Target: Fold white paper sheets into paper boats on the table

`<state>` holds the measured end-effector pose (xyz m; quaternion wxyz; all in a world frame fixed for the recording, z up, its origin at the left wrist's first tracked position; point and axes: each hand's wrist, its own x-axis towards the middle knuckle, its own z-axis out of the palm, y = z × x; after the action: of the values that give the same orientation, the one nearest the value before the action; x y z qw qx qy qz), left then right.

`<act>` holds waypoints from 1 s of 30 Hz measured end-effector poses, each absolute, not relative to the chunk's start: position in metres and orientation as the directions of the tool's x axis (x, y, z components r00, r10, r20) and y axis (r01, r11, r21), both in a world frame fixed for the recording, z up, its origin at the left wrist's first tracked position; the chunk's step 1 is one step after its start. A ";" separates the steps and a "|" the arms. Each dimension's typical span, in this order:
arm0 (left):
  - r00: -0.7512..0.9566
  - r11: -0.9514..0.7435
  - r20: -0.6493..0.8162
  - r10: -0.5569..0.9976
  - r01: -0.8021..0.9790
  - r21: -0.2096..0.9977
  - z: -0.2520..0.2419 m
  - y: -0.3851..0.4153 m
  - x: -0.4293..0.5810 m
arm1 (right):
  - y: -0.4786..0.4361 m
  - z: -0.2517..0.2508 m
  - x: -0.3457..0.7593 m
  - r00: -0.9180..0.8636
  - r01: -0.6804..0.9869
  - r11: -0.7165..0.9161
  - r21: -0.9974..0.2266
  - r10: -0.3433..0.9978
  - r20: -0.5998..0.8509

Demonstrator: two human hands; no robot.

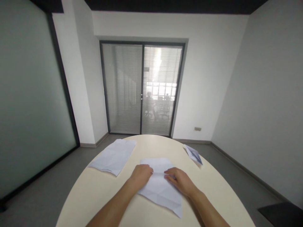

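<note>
A creased sheet (159,192) lies flat on the tabletop (94,201) under the left hand (142,176) and right hand (181,179).
The left hand's fingers are curled in at the sheet's left side, while the right hand's thumb and fingers are slightly parted at its right; at this blur I cannot tell whether either pinches the paper or only presses it. Set opposite each other along a crosswise crease, they seem placed to steady the sheet evenly. Its long axis runs away from the person, the near end slanting rightward between the forearms, the far end just beyond the fingertips. A wider paper (115,156) lies beyond the left hand and a folded piece (193,154) beyond the right, probably kept aside for working room.
</note>
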<state>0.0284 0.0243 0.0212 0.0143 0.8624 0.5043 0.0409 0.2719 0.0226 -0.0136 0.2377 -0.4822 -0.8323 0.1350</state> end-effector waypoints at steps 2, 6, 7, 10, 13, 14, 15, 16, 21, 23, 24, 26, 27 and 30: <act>0.465 -0.469 0.061 0.883 0.879 0.088 0.018 0.028 0.027 | 0.025 -0.014 0.276 -0.390 0.771 0.460 -0.439 0.888 0.244; 0.406 -0.414 0.085 0.910 0.902 0.124 0.013 0.034 0.023 | 0.030 -0.015 0.285 -0.336 0.818 0.399 -0.415 0.916 0.219; 0.395 -0.404 0.092 0.914 0.905 0.131 0.012 0.035 0.022 | 0.031 -0.016 0.287 -0.321 0.823 0.385 -0.418 0.922 0.217; 0.362 -0.377 0.122 0.924 0.915 0.143 0.009 0.038 0.020 | 0.033 -0.016 0.291 -0.286 0.820 0.360 -0.445 0.931 0.227; 0.317 -0.344 0.165 0.934 0.923 0.172 0.007 0.041 0.019 | 0.035 -0.016 0.294 -0.263 0.798 0.371 -0.475 0.924 0.280; 0.301 -0.333 0.178 0.937 0.923 0.192 0.006 0.042 0.018 | 0.037 -0.017 0.295 -0.253 0.790 0.376 -0.484 0.920 0.301; 0.288 -0.327 0.193 0.938 0.920 0.217 0.005 0.043 0.017 | 0.038 -0.018 0.296 -0.241 0.784 0.380 -0.491 0.915 0.323; 0.278 -0.326 0.210 0.937 0.912 0.248 0.003 0.045 0.017 | 0.040 -0.020 0.298 -0.225 0.780 0.381 -0.496 0.911 0.345; 0.244 -0.417 0.395 0.886 0.791 0.448 -0.003 0.056 0.014 | 0.047 -0.028 0.306 -0.151 0.741 0.438 -0.508 0.847 0.510; 0.240 -0.494 0.490 0.838 0.714 0.495 -0.005 0.061 0.013 | 0.047 -0.028 0.308 -0.132 0.722 0.494 -0.485 0.786 0.604; 0.242 -0.537 0.539 0.807 0.679 0.500 -0.005 0.063 0.013 | 0.047 -0.027 0.308 -0.129 0.713 0.522 -0.467 0.753 0.645; 0.246 -0.613 0.623 0.743 0.625 0.484 -0.006 0.064 0.012 | 0.046 -0.025 0.309 -0.140 0.700 0.569 -0.433 0.703 0.697; 0.244 -0.637 0.653 0.717 0.610 0.472 -0.006 0.064 0.012 | 0.045 -0.023 0.308 -0.153 0.696 0.583 -0.419 0.690 0.707; 0.233 -0.645 0.675 0.700 0.611 0.458 -0.006 0.060 0.014 | 0.043 -0.021 0.307 -0.198 0.697 0.593 -0.403 0.700 0.686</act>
<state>0.0138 0.0599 -0.0060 0.0485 0.7836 0.4184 0.4566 0.3066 0.0426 -0.0213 0.4441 -0.4513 -0.7740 0.0014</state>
